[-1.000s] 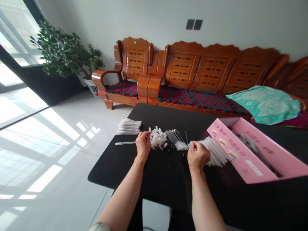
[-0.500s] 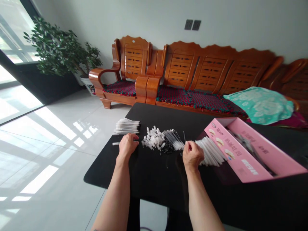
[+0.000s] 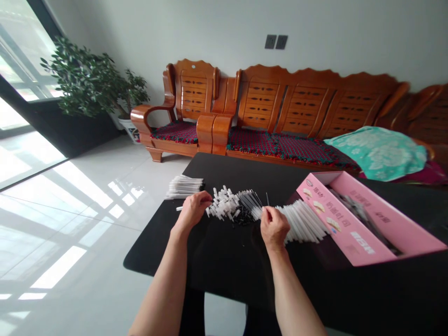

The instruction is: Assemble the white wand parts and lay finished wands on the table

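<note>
My left hand [image 3: 192, 211] is closed on a white pen barrel [image 3: 179, 208], whose end sticks out to the left. Its fingertips are beside a heap of short white caps [image 3: 224, 201]. Behind it lies a stack of white pens [image 3: 184, 187]. My right hand [image 3: 275, 227] is pinched at the near end of a row of thin refills [image 3: 251, 199]; anything between its fingertips is too small to name. Small black plugs [image 3: 244, 216] lie between the caps and that hand. White tubes [image 3: 303, 221] fan out to its right.
A pink box [image 3: 350, 235] stands on the right of the black table [image 3: 224, 261]. One dark refill [image 3: 268, 199] lies apart behind the row. Beyond the table are a wooden bench [image 3: 262, 100], a turquoise cloth [image 3: 381, 154] and a potted plant [image 3: 91, 84].
My left hand has moved right, towards the white caps, with the barrel. My right hand has shifted slightly left to the refills. The view has tilted a little.
</note>
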{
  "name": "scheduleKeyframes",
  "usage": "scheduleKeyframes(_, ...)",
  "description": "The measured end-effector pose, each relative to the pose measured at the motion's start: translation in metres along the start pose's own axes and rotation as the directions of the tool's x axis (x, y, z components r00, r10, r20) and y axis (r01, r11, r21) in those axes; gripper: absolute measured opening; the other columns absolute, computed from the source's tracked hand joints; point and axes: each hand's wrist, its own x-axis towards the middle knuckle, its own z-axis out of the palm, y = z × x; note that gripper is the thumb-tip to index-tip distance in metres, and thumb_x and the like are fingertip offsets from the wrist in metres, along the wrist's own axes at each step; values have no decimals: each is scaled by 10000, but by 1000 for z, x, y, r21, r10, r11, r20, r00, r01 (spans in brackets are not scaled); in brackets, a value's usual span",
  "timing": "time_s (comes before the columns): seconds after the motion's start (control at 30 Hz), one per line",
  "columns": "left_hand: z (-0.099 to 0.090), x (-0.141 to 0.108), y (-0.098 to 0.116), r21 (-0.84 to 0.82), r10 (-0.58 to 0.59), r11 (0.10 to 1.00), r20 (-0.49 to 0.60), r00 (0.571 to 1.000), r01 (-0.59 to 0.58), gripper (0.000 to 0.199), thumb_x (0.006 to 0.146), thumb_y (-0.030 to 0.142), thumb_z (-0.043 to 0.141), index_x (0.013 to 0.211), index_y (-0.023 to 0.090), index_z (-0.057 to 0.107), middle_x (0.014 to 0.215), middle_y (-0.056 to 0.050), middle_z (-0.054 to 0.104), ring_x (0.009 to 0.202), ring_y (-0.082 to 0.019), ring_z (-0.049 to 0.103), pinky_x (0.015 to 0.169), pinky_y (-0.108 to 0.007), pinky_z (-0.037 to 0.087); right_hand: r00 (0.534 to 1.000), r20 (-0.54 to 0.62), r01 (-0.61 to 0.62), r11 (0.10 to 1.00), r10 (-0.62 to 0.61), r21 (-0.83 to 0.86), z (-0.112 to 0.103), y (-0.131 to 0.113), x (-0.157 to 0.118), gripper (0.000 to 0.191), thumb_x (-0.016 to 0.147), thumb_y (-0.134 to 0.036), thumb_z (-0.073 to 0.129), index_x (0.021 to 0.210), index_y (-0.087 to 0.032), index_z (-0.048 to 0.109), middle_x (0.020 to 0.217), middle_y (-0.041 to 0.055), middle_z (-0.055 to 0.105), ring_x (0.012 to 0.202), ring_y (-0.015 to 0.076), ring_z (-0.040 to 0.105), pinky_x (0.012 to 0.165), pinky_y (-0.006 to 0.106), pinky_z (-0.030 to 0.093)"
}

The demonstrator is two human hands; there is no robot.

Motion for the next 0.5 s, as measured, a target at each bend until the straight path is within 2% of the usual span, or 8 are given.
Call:
scheduleKeyframes(0.07, 10, 4, 20, -115, 171, 979, 7, 985, -169, 95, 849, 200, 624, 892, 227, 704, 868, -16, 703, 801, -171, 651, 746, -255, 470, 998, 35, 43, 995, -46, 87, 1, -5, -1, 288, 969, -320, 481, 857, -148, 683, 762, 92, 714, 687, 189, 619, 701, 284, 429)
scheduleKeyframes(0.17, 36, 8, 45, -181, 343, 926, 44, 938, -330, 129, 904, 192, 567, 916, 214, 693, 895, -37, 680, 852, -179, 640, 821, -287, 483, 989, 129, 48, 976, -77, 213, 1, -11, -2, 307, 986, -311, 436, 872, -157, 676, 801, 93, 722, 729, 188, 643, 719, 276, 447)
scheduleKeyframes(0.27, 63, 7, 57, -135, 417, 903, 59, 907, -407, 161, 939, 215, 531, 940, 220, 691, 901, -56, 671, 918, -210, 633, 956, -372, 463, 970, 232, 8, 958, -77, 286, 1, -15, -2, 328, 1000, -315, 389, 892, -166, 661, 817, 89, 718, 735, 182, 647, 719, 273, 451)
scheduleKeyframes(0.33, 76, 4, 58, -129, 463, 882, 59, 885, -453, 188, 954, 206, 500, 966, 225, 687, 906, -56, 673, 938, -211, 633, 1058, -422, 405, 954, 289, -10, 952, -83, 306, 0, -17, -1, 332, 1003, -321, 375, 888, -172, 649, 797, 81, 706, 707, 176, 634, 696, 272, 441)
scheduleKeyframes(0.5, 88, -4, 56, -159, 515, 844, -31, 857, -512, 218, 976, 206, 460, 1010, 213, 676, 939, -54, 687, 941, -188, 639, 1145, -455, 323, 919, 391, -102, 926, -53, 364, -2, -23, 2, 316, 993, -356, 399, 841, -193, 623, 689, 36, 648, 619, 162, 583, 623, 263, 409)
